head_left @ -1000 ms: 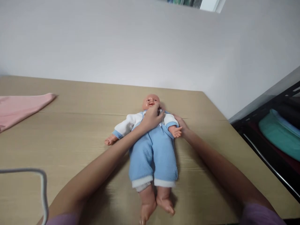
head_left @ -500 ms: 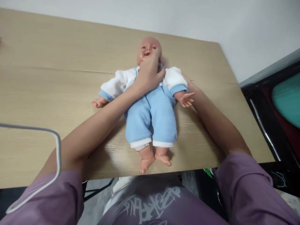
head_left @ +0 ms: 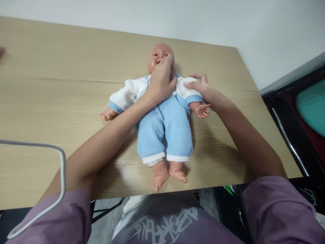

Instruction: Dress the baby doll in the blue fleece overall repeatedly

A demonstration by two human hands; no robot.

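A baby doll point(head_left: 165, 128) in a blue romper with white sleeves lies face up on the wooden table point(head_left: 63, 84), feet toward me. My left hand point(head_left: 160, 83) rests on the doll's upper chest, fingers closed in a pinch at the collar beside its chin. What the fingers pinch is hidden. My right hand point(head_left: 200, 86) hovers over the doll's white sleeve and shoulder on the right side, fingers spread apart and holding nothing.
A white cable point(head_left: 50, 169) loops across the lower left. A black rack point(head_left: 291, 128) with a teal item point(head_left: 312, 108) stands right of the table. A white wall lies behind the table's far edge.
The view tilted down toward the table. My right hand came out from behind the doll's arm and now sits over its shoulder. My left hand stays at the collar.
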